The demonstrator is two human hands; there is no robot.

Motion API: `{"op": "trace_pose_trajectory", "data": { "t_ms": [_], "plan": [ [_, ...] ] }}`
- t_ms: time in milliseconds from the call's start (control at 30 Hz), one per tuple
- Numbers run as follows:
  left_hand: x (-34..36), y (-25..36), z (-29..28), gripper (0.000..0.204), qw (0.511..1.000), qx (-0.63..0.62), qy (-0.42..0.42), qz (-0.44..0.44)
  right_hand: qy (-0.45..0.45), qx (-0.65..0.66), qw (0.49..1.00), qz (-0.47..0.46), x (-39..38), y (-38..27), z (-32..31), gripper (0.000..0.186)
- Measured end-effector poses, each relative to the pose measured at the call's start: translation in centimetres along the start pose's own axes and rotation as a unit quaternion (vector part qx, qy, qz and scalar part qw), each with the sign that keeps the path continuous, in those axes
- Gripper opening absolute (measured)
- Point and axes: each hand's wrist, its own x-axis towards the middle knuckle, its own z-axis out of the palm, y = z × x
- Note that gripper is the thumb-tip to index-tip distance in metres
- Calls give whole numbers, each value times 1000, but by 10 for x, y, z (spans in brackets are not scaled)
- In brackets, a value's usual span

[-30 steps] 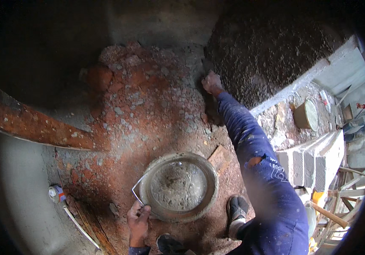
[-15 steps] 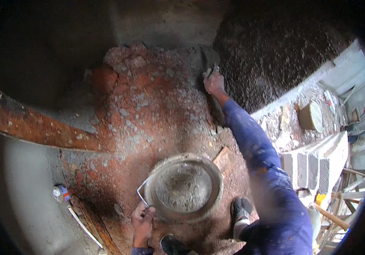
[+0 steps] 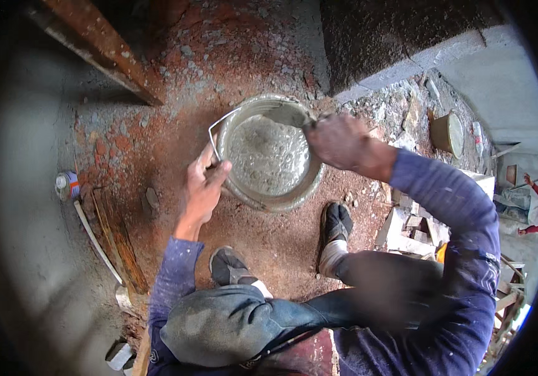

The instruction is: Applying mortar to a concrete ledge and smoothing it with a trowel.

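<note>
A round bucket point(image 3: 261, 202) of wet grey mortar point(image 3: 269, 156) stands on the dirt floor in front of my feet. At its left side my left hand point(image 3: 203, 188) is closed on the rim, beside the raised thin wire handle point(image 3: 212, 139); its fingertips are partly hidden. Over the right rim, my right hand point(image 3: 342, 143) makes a fist around a trowel. The grip is covered by the fingers, and the grey blade point(image 3: 286, 114) reaches into the far part of the bucket.
Red and grey rubble point(image 3: 219, 56) covers the floor ahead, near a dark rough wall point(image 3: 394, 37). A wooden beam point(image 3: 103, 44) slants at upper left. Another bucket point(image 3: 447, 135), pale blocks point(image 3: 407, 232), a can point(image 3: 67, 186) and wood strips point(image 3: 118, 238) lie around. Another person's red sleeve point(image 3: 535, 230) shows far right.
My right hand has come back from the wall to the bucket with the trowel. I have bent lower, so my knees now show. My left hand stays at the bucket's left side.
</note>
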Motion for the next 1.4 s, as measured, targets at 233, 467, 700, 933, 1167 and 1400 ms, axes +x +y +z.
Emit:
{"op": "trace_pose_trajectory", "data": {
  "t_ms": [233,467,700,933,1167,1400],
  "plan": [
    [-3,-17,-2,56,999,-8,-11,39,37,96,983,-153,34,-6,81,29],
    [-13,-22,9,54,997,50,0,62,454,-63,849,-263,8,-44,120,23],
    [-18,-29,-15,54,999,16,31,32,-21,598,801,-33,-20,-39,68,37],
    [-21,-21,-9,52,999,-22,45,-11,30,663,748,-2,-51,-10,61,38],
    [-27,-36,-18,47,998,38,58,7,41,824,550,130,-28,87,27,22],
    [-22,-27,4,39,998,4,54,-28,230,923,254,176,192,272,86,23]
  ]
}}
